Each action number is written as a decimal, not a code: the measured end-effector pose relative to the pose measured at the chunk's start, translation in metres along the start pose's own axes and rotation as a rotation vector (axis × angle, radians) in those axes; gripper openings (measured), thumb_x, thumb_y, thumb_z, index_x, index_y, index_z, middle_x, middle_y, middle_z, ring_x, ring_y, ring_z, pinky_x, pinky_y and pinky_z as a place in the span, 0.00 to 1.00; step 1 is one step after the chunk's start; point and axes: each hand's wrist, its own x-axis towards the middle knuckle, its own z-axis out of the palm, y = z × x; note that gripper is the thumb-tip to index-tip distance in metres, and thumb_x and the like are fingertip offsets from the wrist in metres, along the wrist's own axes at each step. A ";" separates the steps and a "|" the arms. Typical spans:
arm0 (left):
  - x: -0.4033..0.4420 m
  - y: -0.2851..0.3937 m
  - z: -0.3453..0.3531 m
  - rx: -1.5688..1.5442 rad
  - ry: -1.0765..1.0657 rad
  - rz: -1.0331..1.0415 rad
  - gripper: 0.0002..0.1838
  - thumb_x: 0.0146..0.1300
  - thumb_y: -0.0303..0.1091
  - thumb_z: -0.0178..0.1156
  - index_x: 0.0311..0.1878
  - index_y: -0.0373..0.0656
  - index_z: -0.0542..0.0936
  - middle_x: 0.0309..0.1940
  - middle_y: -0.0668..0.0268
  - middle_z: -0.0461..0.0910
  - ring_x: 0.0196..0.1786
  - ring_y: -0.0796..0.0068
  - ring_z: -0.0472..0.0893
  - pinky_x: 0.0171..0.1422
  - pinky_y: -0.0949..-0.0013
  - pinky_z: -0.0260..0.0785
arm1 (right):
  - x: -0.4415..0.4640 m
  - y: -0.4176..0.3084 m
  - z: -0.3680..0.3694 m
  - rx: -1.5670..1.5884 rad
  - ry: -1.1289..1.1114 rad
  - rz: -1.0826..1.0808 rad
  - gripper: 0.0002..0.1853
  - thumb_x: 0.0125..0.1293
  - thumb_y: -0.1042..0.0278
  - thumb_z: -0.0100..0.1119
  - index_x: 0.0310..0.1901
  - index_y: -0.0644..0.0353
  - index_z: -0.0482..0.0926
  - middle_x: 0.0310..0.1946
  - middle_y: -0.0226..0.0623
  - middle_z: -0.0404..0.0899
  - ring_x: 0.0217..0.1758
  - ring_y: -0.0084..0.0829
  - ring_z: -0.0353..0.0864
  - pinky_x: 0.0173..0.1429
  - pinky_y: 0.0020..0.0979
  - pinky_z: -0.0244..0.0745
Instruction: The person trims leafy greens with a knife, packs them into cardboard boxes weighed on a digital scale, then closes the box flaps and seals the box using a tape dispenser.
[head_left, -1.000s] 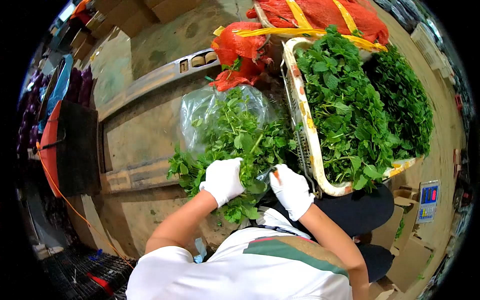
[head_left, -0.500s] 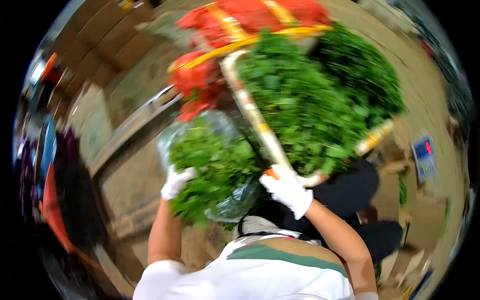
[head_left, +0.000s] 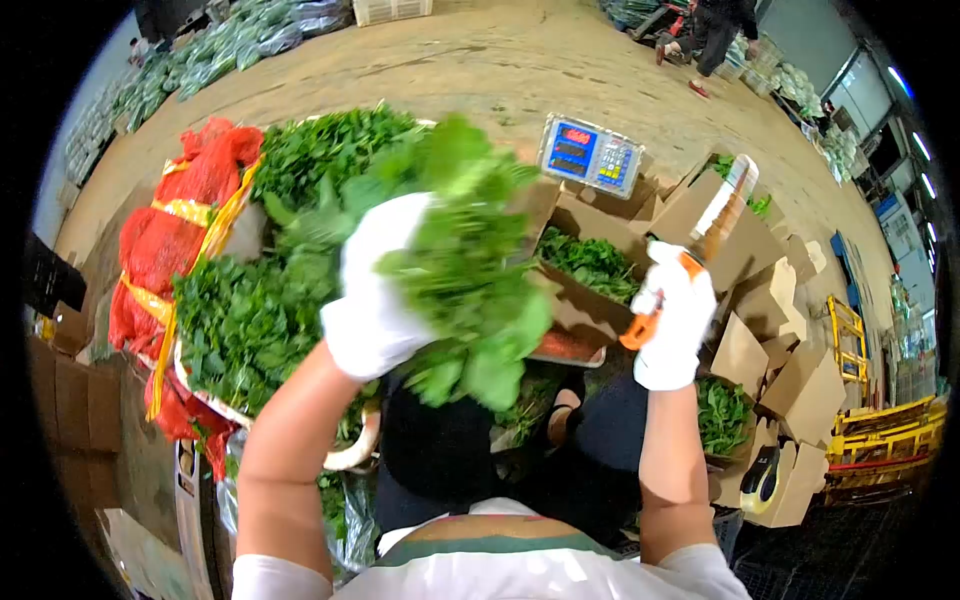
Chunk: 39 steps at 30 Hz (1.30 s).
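Note:
My left hand [head_left: 375,290], in a white glove, is closed around a bunch of leafy greens [head_left: 475,270], blurred by motion, held up in front of me. In my gloved right hand [head_left: 678,320] is a knife with an orange handle [head_left: 640,330]; its broad blade [head_left: 728,205] points up and away. Behind my left hand a large heap of greens [head_left: 240,320] lies in a pale-rimmed basket [head_left: 352,447]. Below the knife stand open cardboard boxes [head_left: 735,355], some with greens [head_left: 590,262] inside.
A digital scale [head_left: 590,155] stands beyond the boxes. Red mesh sacks [head_left: 150,260] lie at left. A tape roll [head_left: 762,480] sits by the boxes at lower right, near yellow metal frames [head_left: 885,435]. A person [head_left: 705,40] walks at the far right.
My view has swung right, toward the scale and boxes. My left hand has lifted a bunch of greens from the plastic bag. My right hand has moved from the basket's rim, now raising the knife.

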 end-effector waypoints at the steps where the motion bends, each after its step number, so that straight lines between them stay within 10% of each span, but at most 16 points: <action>1: 0.014 -0.020 0.030 0.266 0.025 0.269 0.34 0.33 0.31 0.68 0.51 0.37 0.70 0.38 0.58 0.76 0.40 0.58 0.76 0.48 0.62 0.68 | 0.010 0.003 -0.019 0.057 0.059 -0.023 0.06 0.60 0.72 0.52 0.38 0.63 0.74 0.17 0.24 0.66 0.15 0.15 0.62 0.17 0.19 0.61; 9: 0.059 -0.068 0.258 0.503 -0.131 0.407 0.19 0.50 0.27 0.50 0.49 0.38 0.70 0.44 0.60 0.74 0.44 0.63 0.73 0.54 0.58 0.64 | 0.031 0.002 -0.079 0.061 0.289 -0.008 0.07 0.61 0.74 0.49 0.39 0.65 0.72 0.14 0.25 0.63 0.13 0.15 0.59 0.17 0.18 0.60; 13: 0.024 -0.095 0.320 0.623 -0.543 0.269 0.22 0.55 0.28 0.46 0.55 0.38 0.66 0.51 0.57 0.70 0.50 0.61 0.71 0.62 0.57 0.57 | 0.032 -0.004 -0.073 0.054 0.346 0.052 0.06 0.61 0.76 0.48 0.40 0.63 0.73 0.15 0.25 0.64 0.12 0.15 0.60 0.16 0.17 0.58; 17: 0.009 -0.124 0.346 0.235 -1.414 -0.267 0.55 0.34 0.35 0.70 0.66 0.36 0.49 0.58 0.48 0.63 0.60 0.51 0.64 0.65 0.60 0.56 | 0.034 -0.003 -0.070 0.052 0.339 0.111 0.08 0.61 0.77 0.45 0.42 0.65 0.71 0.15 0.26 0.64 0.12 0.15 0.60 0.16 0.17 0.58; 23: 0.027 -0.125 0.345 0.275 -1.406 -0.165 0.54 0.37 0.38 0.71 0.67 0.39 0.50 0.57 0.54 0.66 0.58 0.55 0.68 0.60 0.62 0.62 | 0.034 -0.005 -0.072 0.079 0.321 0.190 0.08 0.60 0.77 0.45 0.41 0.66 0.71 0.14 0.27 0.64 0.11 0.17 0.61 0.16 0.18 0.58; 26: 0.053 -0.104 0.315 0.498 -1.376 0.214 0.21 0.58 0.36 0.54 0.54 0.39 0.69 0.48 0.54 0.73 0.46 0.55 0.76 0.51 0.59 0.68 | 0.032 -0.007 -0.077 0.137 0.336 0.226 0.09 0.58 0.79 0.46 0.41 0.66 0.70 0.17 0.28 0.66 0.12 0.18 0.62 0.16 0.19 0.59; 27: 0.063 -0.094 0.303 0.477 -1.312 0.055 0.19 0.66 0.40 0.40 0.47 0.37 0.75 0.43 0.52 0.76 0.43 0.53 0.76 0.49 0.57 0.68 | 0.031 -0.008 -0.080 0.192 0.320 0.227 0.09 0.58 0.81 0.46 0.41 0.67 0.71 0.18 0.30 0.67 0.13 0.19 0.63 0.17 0.21 0.61; 33: 0.038 -0.131 0.331 0.327 -1.490 -0.602 0.29 0.67 0.50 0.32 0.45 0.37 0.76 0.46 0.56 0.77 0.49 0.56 0.75 0.56 0.58 0.63 | 0.032 -0.007 -0.076 0.275 0.250 0.321 0.10 0.57 0.81 0.45 0.41 0.67 0.71 0.20 0.32 0.69 0.13 0.21 0.65 0.16 0.22 0.63; 39: -0.003 -0.160 0.381 0.377 -1.703 -0.507 0.24 0.66 0.45 0.32 0.56 0.45 0.71 0.54 0.60 0.72 0.56 0.59 0.71 0.59 0.60 0.60 | 0.040 -0.001 -0.060 0.214 0.311 0.310 0.10 0.56 0.80 0.46 0.41 0.67 0.70 0.17 0.31 0.67 0.12 0.20 0.64 0.17 0.22 0.63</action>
